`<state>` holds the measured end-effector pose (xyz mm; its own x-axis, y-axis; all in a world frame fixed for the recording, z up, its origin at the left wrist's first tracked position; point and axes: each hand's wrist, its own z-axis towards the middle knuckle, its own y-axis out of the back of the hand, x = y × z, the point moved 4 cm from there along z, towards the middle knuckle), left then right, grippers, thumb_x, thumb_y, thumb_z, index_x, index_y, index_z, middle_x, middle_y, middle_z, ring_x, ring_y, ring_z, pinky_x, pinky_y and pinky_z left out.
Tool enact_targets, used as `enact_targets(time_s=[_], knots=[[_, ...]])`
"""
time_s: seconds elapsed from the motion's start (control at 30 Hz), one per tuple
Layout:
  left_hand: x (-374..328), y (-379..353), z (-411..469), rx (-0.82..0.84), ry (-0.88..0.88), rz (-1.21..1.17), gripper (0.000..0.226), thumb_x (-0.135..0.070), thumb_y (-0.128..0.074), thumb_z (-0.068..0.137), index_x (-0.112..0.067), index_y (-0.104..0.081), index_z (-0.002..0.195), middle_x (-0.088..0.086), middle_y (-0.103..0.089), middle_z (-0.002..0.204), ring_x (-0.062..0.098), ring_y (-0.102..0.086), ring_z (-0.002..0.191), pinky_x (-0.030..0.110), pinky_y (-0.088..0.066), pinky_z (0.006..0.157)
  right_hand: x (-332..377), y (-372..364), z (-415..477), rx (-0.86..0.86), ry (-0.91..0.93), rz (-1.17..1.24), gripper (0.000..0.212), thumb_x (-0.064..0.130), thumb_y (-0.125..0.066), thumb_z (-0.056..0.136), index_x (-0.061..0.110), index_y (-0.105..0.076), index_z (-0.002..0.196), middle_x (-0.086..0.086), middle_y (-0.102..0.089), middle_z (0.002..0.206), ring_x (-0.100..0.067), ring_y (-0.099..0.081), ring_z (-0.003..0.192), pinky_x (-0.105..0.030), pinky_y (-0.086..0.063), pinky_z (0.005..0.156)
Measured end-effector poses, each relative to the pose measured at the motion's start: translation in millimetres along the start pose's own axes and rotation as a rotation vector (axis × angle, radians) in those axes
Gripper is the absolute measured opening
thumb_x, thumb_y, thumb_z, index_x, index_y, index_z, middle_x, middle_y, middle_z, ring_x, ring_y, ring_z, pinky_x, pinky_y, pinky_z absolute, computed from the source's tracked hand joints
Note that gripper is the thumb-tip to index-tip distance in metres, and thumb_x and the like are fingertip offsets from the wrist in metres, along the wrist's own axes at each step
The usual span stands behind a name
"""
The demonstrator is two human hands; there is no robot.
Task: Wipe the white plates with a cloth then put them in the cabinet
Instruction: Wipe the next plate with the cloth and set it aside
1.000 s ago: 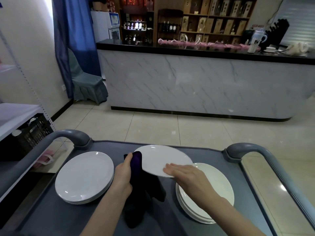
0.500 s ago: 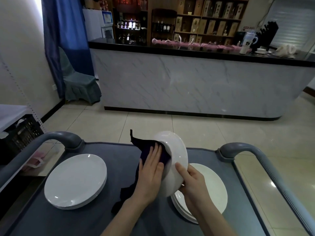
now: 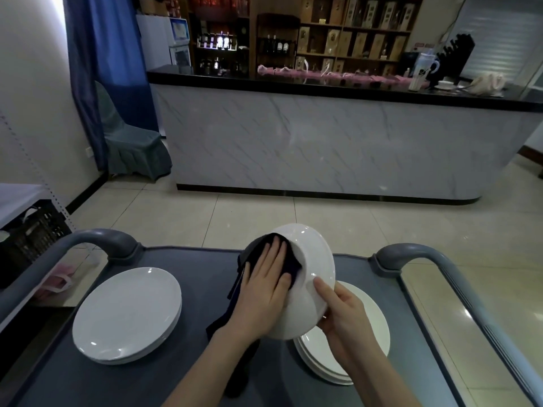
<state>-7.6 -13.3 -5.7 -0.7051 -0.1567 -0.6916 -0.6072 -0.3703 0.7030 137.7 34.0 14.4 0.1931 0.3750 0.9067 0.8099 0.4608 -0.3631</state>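
Note:
A white plate (image 3: pixel 311 259) is held tilted almost on edge above the grey cart top (image 3: pixel 205 277). My right hand (image 3: pixel 343 318) grips its lower right rim, thumb on the near face. My left hand (image 3: pixel 266 289) lies flat with straight fingers, pressing a dark cloth (image 3: pixel 289 261) against the plate's left face; the cloth's tail hangs down under my wrist. A stack of white plates (image 3: pixel 126 314) rests on the cart's left side. Another stack (image 3: pixel 370 327) sits under my right hand, partly hidden.
Curved grey cart handles rise at the left (image 3: pixel 97 239) and right (image 3: pixel 417 254). Beyond the cart lies tiled floor, then a marble-fronted bar counter (image 3: pixel 323 148). A covered chair (image 3: pixel 129 142) stands by the blue curtain. A black crate (image 3: pixel 32 230) sits at the far left.
The plate went from lying flat to tilted on edge. My left hand flattened the cloth against it and has slid a little higher up the plate's face. My right hand shifted to the lower rim.

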Motion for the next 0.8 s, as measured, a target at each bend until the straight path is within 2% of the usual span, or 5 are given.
enact_targets(time_s=[0.13, 0.37, 0.57, 0.67, 0.8], knots=[[12.0, -10.0, -19.9, -0.030, 0.032, -0.063, 0.056, -0.040, -0.018, 0.096, -0.043, 0.006, 0.147, -0.032, 0.013, 0.153, -0.007, 0.013, 0.146, 0.038, 0.002, 0.123, 10.8, 4.4, 5.4, -0.019, 0.051, 0.015, 0.027, 0.030, -0.067, 0.082, 0.011, -0.079, 0.097, -0.015, -0.075, 0.101, -0.018, -0.071, 0.082, -0.028, -0.056, 0.063], [-18.1, -35.1, -30.8, 0.013, -0.118, -0.002, 0.054, -0.043, -0.010, 0.097, -0.048, 0.007, 0.148, -0.031, 0.009, 0.159, -0.008, 0.012, 0.146, 0.032, 0.011, 0.120, -4.1, 2.9, 4.2, -0.043, -0.018, 0.033, 0.028, 0.033, -0.065, 0.083, 0.012, -0.079, 0.093, -0.014, -0.075, 0.096, -0.019, -0.072, 0.081, -0.028, -0.058, 0.061], [1.5, -18.9, -1.1, 0.057, -0.065, 0.050, 0.052, -0.033, -0.019, 0.103, -0.047, 0.010, 0.144, -0.028, 0.011, 0.156, -0.008, 0.012, 0.145, 0.030, 0.008, 0.121, -10.2, 4.4, -1.6, -0.011, -0.042, 0.033, 0.029, 0.031, -0.068, 0.081, 0.011, -0.079, 0.097, -0.016, -0.075, 0.102, -0.023, -0.073, 0.087, -0.033, -0.059, 0.069], [16.7, -15.5, -6.6, 0.003, 0.007, 0.011, 0.054, -0.024, -0.026, 0.107, -0.046, 0.008, 0.143, -0.031, 0.014, 0.152, -0.005, 0.009, 0.147, 0.028, 0.007, 0.121, -5.5, 10.1, 0.0, -0.022, -0.024, 0.027, 0.026, 0.029, -0.068, 0.081, 0.009, -0.079, 0.093, -0.017, -0.075, 0.101, -0.022, -0.072, 0.083, -0.030, -0.058, 0.064], [8.6, -28.6, -29.9, 0.034, -0.019, -0.068, 0.052, -0.037, -0.017, 0.099, -0.051, 0.008, 0.143, -0.037, 0.013, 0.151, -0.009, 0.012, 0.145, 0.027, 0.010, 0.120, -1.0, 16.9, 3.7, -0.073, -0.009, 0.039, 0.024, 0.029, -0.070, 0.078, 0.006, -0.078, 0.080, -0.017, -0.074, 0.091, -0.022, -0.071, 0.076, -0.030, -0.057, 0.058]])
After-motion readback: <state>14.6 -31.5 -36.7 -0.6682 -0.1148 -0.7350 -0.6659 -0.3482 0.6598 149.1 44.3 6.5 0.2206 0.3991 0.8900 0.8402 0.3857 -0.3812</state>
